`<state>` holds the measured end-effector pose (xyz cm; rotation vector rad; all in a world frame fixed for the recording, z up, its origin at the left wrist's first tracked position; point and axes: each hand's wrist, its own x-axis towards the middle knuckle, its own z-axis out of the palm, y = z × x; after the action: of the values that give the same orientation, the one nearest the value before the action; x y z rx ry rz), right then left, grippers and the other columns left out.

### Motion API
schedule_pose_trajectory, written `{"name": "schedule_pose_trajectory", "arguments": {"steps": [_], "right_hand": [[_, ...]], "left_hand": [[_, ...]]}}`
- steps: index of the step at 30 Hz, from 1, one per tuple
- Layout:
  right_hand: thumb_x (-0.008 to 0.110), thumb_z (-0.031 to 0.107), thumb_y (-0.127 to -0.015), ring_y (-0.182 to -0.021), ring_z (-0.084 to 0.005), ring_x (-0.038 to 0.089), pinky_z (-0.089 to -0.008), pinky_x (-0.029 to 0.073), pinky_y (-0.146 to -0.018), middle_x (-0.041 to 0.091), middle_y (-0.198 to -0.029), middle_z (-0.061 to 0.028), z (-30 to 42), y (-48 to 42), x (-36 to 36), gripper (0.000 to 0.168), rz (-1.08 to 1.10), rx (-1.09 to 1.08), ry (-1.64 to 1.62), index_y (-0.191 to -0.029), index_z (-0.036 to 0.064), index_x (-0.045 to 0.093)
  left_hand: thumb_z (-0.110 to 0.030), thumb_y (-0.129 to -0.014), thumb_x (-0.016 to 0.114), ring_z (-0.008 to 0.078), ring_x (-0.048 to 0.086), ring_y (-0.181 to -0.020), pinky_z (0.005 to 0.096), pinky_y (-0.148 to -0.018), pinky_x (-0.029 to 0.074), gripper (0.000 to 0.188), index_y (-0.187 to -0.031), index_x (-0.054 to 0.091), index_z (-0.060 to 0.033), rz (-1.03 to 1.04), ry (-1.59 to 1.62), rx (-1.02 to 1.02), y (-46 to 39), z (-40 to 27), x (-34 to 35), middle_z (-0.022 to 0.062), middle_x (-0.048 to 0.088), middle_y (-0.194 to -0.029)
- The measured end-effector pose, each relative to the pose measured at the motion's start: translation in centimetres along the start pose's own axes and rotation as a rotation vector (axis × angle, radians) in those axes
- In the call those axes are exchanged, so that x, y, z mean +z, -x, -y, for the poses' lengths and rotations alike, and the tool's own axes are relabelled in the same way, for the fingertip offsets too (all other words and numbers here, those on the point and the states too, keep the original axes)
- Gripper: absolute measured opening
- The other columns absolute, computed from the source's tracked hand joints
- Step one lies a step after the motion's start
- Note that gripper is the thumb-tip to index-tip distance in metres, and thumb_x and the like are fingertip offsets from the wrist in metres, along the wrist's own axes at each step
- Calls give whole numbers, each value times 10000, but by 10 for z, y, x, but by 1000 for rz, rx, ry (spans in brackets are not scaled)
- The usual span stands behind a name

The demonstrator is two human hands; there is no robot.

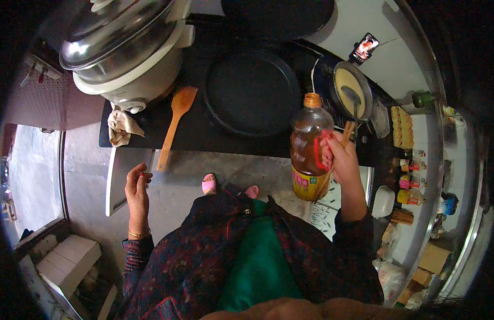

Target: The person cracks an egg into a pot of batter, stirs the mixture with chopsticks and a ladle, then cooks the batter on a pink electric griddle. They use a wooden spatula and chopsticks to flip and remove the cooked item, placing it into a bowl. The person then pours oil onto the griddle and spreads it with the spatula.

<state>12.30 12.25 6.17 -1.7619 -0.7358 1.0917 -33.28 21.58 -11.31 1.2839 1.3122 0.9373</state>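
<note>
My right hand [339, 156] grips the red handle of a large plastic bottle of brownish cooking oil [305, 140]. The bottle stands nearly upright in view, and its orange neck seems uncapped. Just behind that hand is a short wooden handle or stick [347, 133]; whether my fingers touch it I cannot tell. On the left, my left hand [137, 190] hangs in the air, empty, with loosely curled fingers. A round black flat pan [251, 94] lies on the dark counter between my hands. Past the bottle, a metal bowl of pale yellow batter [348, 86] holds a ladle [351, 96].
A wooden spatula [177, 120] overhangs the counter edge, near a crumpled cloth [123, 127]. A lidded steamer pot [127, 60] stands at the back left. At right are a propped phone [366, 47], an egg tray [402, 128] and several condiment bottles [411, 181]. A cabinet door [125, 180] sticks out below.
</note>
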Motion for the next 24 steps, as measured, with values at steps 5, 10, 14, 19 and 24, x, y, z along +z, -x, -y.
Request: {"name": "schedule_pose_trajectory", "arguments": {"steps": [5, 10, 14, 19, 24], "right_hand": [[478, 280, -949, -445, -75, 399, -229, 319, -405, 441, -559, 11, 1, -41, 13, 265, 57, 65, 148, -845, 45, 540], [498, 281, -931, -446, -78, 408, -231, 323, -403, 453, -564, 14, 1, -63, 16, 268, 49, 142, 245, -813, 46, 551], [509, 256, -912, -441, -77, 407, -230, 323, -398, 449, -563, 20, -2, -76, 17, 239, 54, 192, 249, -797, 52, 556], [525, 253, -901, -437, -72, 402, -230, 320, -391, 442, -563, 28, -5, -85, 19, 220, 91, 235, 262, -792, 65, 556], [528, 271, -903, -429, -74, 394, -234, 309, -379, 434, -559, 28, -5, -89, 22, 236, 78, 279, 302, -787, 66, 551]], "left_hand": [[-174, -961, 482, 168, 600, -891, 295, -793, 482, 277, -1175, 537, -7, -33, 59, -76, 0, 18, -9, 92, 595, -1103], [-169, -959, 486, 169, 600, -892, 294, -789, 483, 278, -1178, 537, -6, -17, 80, -124, -4, 28, -11, 99, 593, -1117], [-160, -957, 486, 169, 600, -890, 293, -789, 482, 275, -1179, 538, -5, -13, 91, -94, -9, 29, -12, 101, 595, -1106], [-160, -957, 485, 170, 601, -895, 293, -789, 480, 276, -1178, 539, -4, -6, 82, -113, -16, 26, -12, 102, 596, -1103], [-162, -956, 484, 170, 601, -900, 297, -795, 479, 272, -1177, 545, -15, -7, 77, -117, -19, 25, -12, 98, 599, -1103]]}}
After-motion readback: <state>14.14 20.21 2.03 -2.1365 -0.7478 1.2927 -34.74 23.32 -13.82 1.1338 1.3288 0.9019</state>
